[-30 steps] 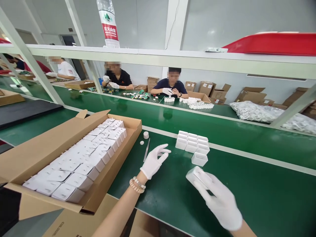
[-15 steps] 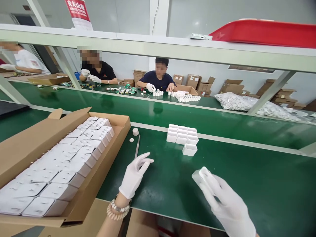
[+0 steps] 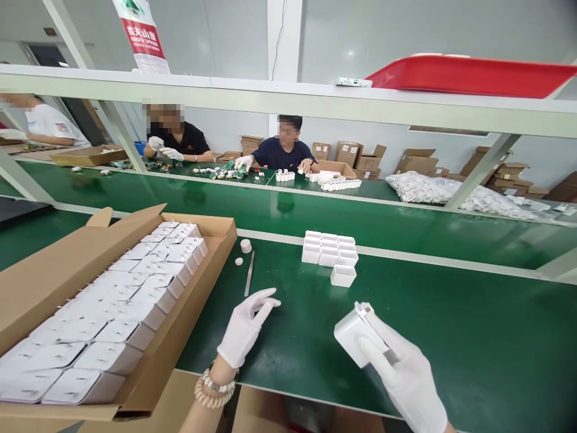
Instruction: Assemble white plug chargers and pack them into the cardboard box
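My right hand [image 3: 403,370], in a white glove, grips a white plastic charger housing [image 3: 354,337] above the green bench, tilted. Thumb and fingers clasp it from either side; a separate piece at its upper end is too unclear to name. My left hand [image 3: 246,325], also gloved, hovers left of it with fingers stretched out and nothing in them. Just beyond the left fingertips lie metal tweezers [image 3: 249,275]. One white open-topped case [image 3: 343,276] stands in front of a tight block of several similar cases [image 3: 328,255].
At left, a cardboard box [image 3: 205,288] holds rows of white pronged adapters [image 3: 112,331]. Two small white round pieces [image 3: 246,245] lie near the tweezers. A shelf beam [image 3: 252,93] crosses above, carrying a red tray [image 3: 460,75]. Several co-workers sit across the bench.
My right hand has turned the white housing so its broad side shows, moving slightly left. My left hand stays nearly still. The view has tilted up a little. A co-worker opposite reaches sideways.
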Demonstrator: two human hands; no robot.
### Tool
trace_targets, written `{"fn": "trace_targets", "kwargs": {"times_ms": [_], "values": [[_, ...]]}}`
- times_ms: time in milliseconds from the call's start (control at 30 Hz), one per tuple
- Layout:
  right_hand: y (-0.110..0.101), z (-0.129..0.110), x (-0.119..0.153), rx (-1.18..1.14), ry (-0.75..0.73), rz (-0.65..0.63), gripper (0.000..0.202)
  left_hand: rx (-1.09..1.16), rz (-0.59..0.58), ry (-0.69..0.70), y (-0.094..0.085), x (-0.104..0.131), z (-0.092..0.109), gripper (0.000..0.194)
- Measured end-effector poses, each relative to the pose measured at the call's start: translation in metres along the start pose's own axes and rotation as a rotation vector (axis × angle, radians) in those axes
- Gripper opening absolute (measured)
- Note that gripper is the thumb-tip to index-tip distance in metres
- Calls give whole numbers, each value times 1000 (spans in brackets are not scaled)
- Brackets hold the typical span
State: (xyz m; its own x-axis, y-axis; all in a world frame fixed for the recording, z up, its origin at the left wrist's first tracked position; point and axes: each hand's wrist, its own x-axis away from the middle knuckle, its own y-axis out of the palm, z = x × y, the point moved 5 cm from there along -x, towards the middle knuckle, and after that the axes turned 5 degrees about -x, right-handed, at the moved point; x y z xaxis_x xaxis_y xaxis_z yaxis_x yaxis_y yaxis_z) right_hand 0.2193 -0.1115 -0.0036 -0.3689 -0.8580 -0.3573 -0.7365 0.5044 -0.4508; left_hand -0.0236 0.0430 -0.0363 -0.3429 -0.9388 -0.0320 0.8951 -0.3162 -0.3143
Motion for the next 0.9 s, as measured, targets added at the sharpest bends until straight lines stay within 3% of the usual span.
{"fn": "trace_targets", "kwargs": {"times_ms": [167,400,533,700,900], "values": [[0,-25,1,-205,18,-93,31,-35,-21,-17,2,-1,-1,39],[1,-16,9,-307,182,-99,35,-56,-13,-15,2,-1,-2,37],[8,-11,7,-628,414,-166,38,-57,-12,-26,3,-2,-3,36],[14,-6,-5,-1008,741,-66,47,-47,-7,-41,4,-2,-1,36],[17,1,-12,-1134,716,-62,46,-45,-6,-66,3,-1,-2,37]]}}
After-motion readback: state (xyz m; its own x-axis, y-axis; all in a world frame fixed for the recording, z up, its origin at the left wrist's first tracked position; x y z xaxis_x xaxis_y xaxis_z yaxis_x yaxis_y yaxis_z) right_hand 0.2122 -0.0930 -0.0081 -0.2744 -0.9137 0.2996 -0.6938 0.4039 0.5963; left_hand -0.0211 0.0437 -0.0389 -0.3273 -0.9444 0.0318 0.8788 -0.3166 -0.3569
